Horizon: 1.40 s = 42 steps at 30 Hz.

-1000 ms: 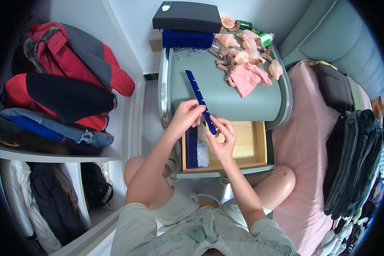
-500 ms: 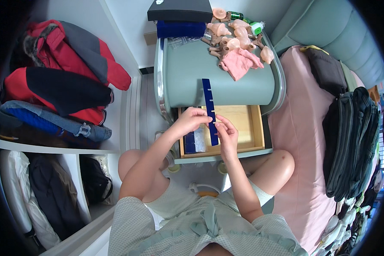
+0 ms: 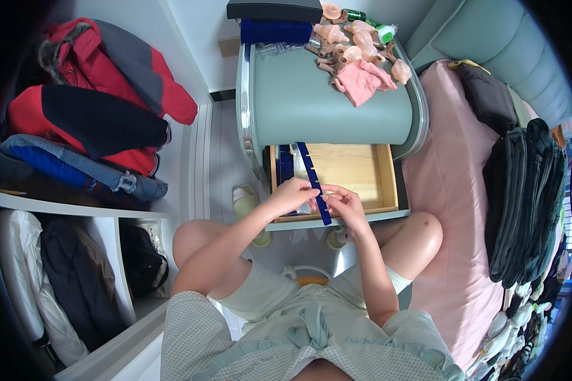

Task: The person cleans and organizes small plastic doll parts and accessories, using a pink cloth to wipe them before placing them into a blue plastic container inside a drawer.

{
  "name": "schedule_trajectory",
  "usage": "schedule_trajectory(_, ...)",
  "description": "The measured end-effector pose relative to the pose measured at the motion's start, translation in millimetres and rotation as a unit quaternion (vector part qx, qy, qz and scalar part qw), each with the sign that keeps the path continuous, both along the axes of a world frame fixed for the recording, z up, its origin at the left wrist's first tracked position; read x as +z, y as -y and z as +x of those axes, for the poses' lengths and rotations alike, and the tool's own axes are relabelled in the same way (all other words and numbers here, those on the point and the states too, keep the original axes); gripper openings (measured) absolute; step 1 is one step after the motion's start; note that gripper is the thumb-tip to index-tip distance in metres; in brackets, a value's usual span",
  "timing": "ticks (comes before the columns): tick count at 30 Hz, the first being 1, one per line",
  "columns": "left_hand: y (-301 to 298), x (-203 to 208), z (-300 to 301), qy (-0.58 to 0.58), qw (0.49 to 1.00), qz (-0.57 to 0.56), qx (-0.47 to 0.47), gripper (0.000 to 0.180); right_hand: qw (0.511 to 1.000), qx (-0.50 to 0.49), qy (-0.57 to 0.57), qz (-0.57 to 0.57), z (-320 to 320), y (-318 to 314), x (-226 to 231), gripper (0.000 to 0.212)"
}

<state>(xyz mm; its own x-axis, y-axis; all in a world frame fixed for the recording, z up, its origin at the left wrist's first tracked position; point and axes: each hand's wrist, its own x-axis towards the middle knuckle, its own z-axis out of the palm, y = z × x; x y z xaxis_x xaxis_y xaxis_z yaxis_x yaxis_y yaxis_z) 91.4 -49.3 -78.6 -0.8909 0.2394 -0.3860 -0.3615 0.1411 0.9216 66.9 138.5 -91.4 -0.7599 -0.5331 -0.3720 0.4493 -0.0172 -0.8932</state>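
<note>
A dark blue notched divider strip (image 3: 309,166) is held at a slant in front of me, over the front of an open wooden drawer (image 3: 357,173). My left hand (image 3: 295,195) pinches the strip's left edge in its lower half. From the other side, the fingertips of my right hand (image 3: 346,207) grip the strip at about the same height. More dark blue pieces (image 3: 285,162) and something clear lie along the drawer's left side, partly hidden by the strip and my left hand.
Above the drawer, the green nightstand (image 3: 327,120) carries beige funnel-shaped and tubular parts (image 3: 361,41), a pink cloth (image 3: 363,81), a blue box (image 3: 275,32) and a black lid (image 3: 273,10). A pink-covered bed (image 3: 448,190) borders the right; shelves with jackets (image 3: 102,124) stand left.
Both hands have drawn the strip down and nearer to me, so its upper end now lies over the drawer. The view has shifted slightly.
</note>
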Motion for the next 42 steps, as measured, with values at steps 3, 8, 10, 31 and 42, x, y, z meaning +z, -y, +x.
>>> schedule_trajectory(3, 6.2, -9.2, -2.4, 0.019, 0.999, -0.035, -0.008, 0.027, 0.999, 0.042, -0.006, 0.022, -0.4, 1.5, -5.0, 0.029)
schedule_trajectory(8, 18.0, -31.6, -10.8, 0.013, 0.987, -0.159, -0.02, 0.028, 0.995, 0.066, -0.057, 0.056, -2.8, 14.8, -14.3, 0.034)
schedule_trajectory(10, 17.7, -20.5, -13.0, 0.031, 0.974, -0.224, -0.019, 0.028, 0.994, 0.062, -0.077, 0.047, -4.9, 19.7, -18.8, 0.037)
schedule_trajectory(31, 15.8, -15.7, -12.0, -0.033, 0.876, -0.481, 0.021, 0.02, 0.983, 0.072, -0.157, 0.07, -9.3, 51.8, -54.9, 0.055)
schedule_trajectory(42, 19.8, -22.7, -13.7, -0.028, 0.869, -0.494, 0.014, 0.022, 0.966, 0.077, -0.208, 0.13, -8.5, 53.4, -50.1, 0.052)
